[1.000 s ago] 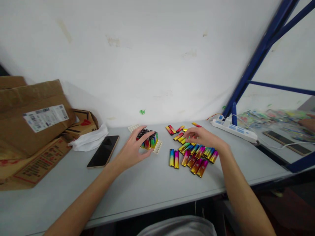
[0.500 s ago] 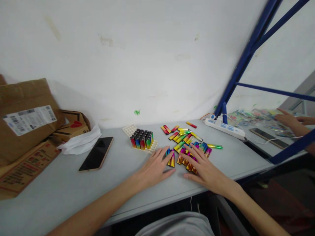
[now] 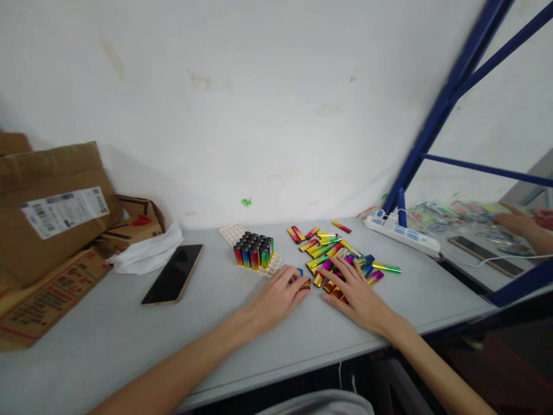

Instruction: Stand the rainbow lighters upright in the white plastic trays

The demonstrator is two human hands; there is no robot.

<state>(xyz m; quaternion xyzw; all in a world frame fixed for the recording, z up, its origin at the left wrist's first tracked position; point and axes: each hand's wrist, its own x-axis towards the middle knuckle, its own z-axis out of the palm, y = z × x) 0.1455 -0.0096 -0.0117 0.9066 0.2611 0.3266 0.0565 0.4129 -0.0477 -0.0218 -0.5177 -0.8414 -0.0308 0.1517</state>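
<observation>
My left hand (image 3: 276, 297) is closed, its thumb and fingers around a few shiny rainbow lighters (image 3: 306, 285) near the table's front; my fingers hide most of them. Fingers spread, my right hand (image 3: 356, 297) rests over the near side of a loose pile of lighters (image 3: 318, 262) in metallic yellow, red, green and purple. Just beyond my left hand, a block of upright lighters (image 3: 254, 253) with black tops stands in a cream tray (image 3: 233, 233) with small holes. Several of the tray's holes show at its far left and near right.
A phone (image 3: 173, 274) lies left of the tray, beside a crumpled white bag (image 3: 149, 251) and stacked cardboard boxes (image 3: 52, 219). At the right are a white power strip (image 3: 401, 233) and a blue metal frame (image 3: 425, 138). Beyond it, another person's hand (image 3: 521, 222) is over a neighbouring table.
My left hand has closed from spread fingers around the lighters beside the pile. My right hand stays spread over the pile. The view has shifted slightly.
</observation>
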